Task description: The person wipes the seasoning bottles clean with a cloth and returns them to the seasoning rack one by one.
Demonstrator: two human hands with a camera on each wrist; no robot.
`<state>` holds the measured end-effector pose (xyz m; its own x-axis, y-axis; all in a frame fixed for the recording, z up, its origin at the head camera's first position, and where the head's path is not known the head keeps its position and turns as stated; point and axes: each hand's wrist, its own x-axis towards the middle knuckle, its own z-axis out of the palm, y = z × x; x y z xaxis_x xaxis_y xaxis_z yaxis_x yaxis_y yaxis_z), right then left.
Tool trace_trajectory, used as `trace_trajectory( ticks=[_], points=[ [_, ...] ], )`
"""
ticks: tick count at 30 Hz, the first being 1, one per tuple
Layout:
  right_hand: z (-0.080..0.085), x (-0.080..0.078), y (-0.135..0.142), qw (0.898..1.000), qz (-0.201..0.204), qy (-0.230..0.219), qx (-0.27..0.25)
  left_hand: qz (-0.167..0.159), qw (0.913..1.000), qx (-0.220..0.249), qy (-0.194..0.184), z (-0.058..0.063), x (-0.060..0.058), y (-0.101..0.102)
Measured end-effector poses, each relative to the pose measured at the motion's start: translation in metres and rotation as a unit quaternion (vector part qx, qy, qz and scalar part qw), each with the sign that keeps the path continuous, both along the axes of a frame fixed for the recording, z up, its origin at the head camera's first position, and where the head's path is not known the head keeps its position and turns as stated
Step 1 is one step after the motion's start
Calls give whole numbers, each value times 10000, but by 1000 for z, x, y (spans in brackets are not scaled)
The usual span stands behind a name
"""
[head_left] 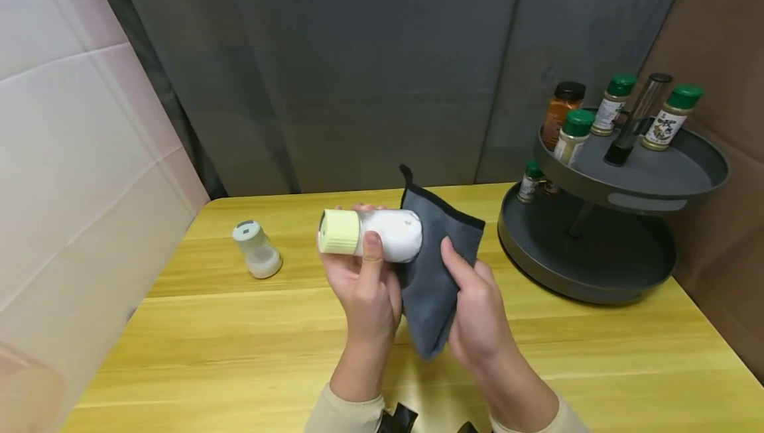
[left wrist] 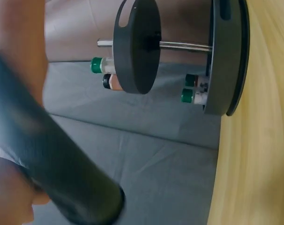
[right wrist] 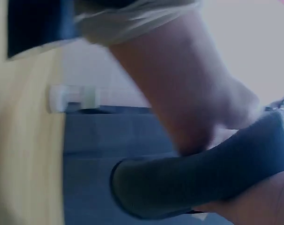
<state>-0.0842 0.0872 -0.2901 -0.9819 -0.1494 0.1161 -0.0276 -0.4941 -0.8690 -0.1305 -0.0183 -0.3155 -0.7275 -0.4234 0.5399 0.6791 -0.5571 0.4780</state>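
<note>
In the head view my left hand (head_left: 371, 297) holds a shaker jar (head_left: 395, 233) on its side, thumb across the body. White contents show through it, and its pale yellow-green lid (head_left: 340, 231) points left. A grey cloth (head_left: 428, 294) with black edging and a loop hangs from my right hand (head_left: 479, 307), thumb on top. The cloth touches the jar's base end. Both wrist views are blurred; the cloth (left wrist: 62, 154) fills much of the left one and hides most of the hands there.
A second shaker jar (head_left: 258, 250) with a pale lid stands at the table's left. On the right, a dark two-tier turntable rack (head_left: 587, 284) bears several spice bottles, most with green caps, such as this bottle (head_left: 666, 126). A grey curtain (head_left: 358, 75) hangs behind the wooden table (head_left: 209, 353).
</note>
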Motion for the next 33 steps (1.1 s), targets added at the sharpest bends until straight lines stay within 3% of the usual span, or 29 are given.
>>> trace_trajectory(
  ticks=[6, 9, 13, 16, 20, 23, 27, 33],
  points=[
    [2, -7, 0, 9995, -280, 157, -17, -133, 9999, 27, -15, 1, 3, 2],
    [-3, -9, -1, 9998, -117, -52, 121, -155, 9999, -45, -2, 1, 5, 3],
    [-2, 0, 2, 9995, 43, -167, 251, -142, 9999, 27, 33, 1, 4, 2],
    [3, 4, 6, 9997, -166, 31, 189, -180, 9998, 29, 61, 1, 4, 3],
    [3, -4, 6, 9987, -469, 159, 105, -336, 9993, -149, 16, 1, 8, 6],
    [-1, -5, 6, 9994, -272, -4, 229, -381, 9991, -193, -68, 2, 8, 6],
    [-1, 5, 9, 9997, 25, -31, 249, -348, 9994, -6, -84, 6, 4, 4],
    [0, 1, 10, 9992, -296, 262, 28, -440, 9990, -41, 32, 5, 6, 8]
  ],
)
